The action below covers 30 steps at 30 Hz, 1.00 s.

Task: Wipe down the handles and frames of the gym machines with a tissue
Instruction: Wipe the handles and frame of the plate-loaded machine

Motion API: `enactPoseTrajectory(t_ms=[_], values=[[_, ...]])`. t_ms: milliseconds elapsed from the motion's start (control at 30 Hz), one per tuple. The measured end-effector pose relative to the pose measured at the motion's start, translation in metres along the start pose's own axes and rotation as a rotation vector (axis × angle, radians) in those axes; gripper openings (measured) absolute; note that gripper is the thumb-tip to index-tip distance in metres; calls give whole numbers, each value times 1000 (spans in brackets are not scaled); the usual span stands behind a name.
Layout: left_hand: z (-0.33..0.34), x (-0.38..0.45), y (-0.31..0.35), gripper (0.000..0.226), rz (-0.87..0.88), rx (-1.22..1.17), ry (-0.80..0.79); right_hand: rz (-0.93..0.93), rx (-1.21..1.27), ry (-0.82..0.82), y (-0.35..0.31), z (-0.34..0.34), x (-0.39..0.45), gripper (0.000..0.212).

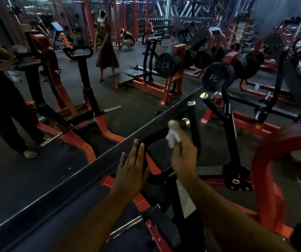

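Left hand (pixel 130 171): fingers straight, flat against black handle bar (pixel 157 132).
Right hand (pixel 183 159): fingers curled, pinching white tissue (pixel 172 136) at the bar.
Writing: plate markings unreadable.

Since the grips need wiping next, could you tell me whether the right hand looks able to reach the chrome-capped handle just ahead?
Probably yes: the right hand holds the tissue right beside the chrome-capped handle, with nothing between them.

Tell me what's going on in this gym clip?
A person is wiping a gym machine. The right hand holds a crumpled white tissue against a black handle bar with a chrome end cap. The left hand rests with straight fingers on the black frame beside it.
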<state>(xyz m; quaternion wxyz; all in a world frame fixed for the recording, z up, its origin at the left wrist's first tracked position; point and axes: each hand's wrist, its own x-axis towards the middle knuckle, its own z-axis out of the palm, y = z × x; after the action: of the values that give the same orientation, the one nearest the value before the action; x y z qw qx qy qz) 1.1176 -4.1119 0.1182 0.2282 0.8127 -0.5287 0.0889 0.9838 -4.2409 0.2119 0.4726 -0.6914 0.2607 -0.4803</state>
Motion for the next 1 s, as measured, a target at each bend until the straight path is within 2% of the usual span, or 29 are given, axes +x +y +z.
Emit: enactPoseTrajectory(t_ms=[67, 167, 233, 333, 433, 600, 700, 833, 867, 1000], values=[[1, 1, 1, 85, -12, 12, -2, -83, -248, 56, 9, -15, 44, 41], [-1, 1, 0, 83, -11, 25, -14, -102, -620, -178, 33, -12, 86, 40], [-5, 0, -2, 83, -11, 41, -49, -88, -633, -236, 43, 5, 78, 40], [-11, -7, -13, 83, 26, 80, -59, -187, -528, -204, 49, 31, 38, 45], [-16, -20, -29, 82, 53, 70, -60, -304, -407, -248, 51, 47, 1, 51], [-27, -33, -51, 76, -2, -21, -77, -565, -406, -442, 67, 54, -38, 44], [-35, -24, -51, 69, 26, -64, -92, -695, -424, -596, 84, 36, -56, 42], [-44, -5, -37, 66, 99, -57, -129, -628, -387, -718, 94, -9, -75, 49], [-46, -1, -35, 66, 100, -56, -128, -567, -366, -679, 98, -19, -79, 50], [-52, 15, -28, 65, 111, -32, -110, -227, -247, -321, 102, -15, -69, 46]])
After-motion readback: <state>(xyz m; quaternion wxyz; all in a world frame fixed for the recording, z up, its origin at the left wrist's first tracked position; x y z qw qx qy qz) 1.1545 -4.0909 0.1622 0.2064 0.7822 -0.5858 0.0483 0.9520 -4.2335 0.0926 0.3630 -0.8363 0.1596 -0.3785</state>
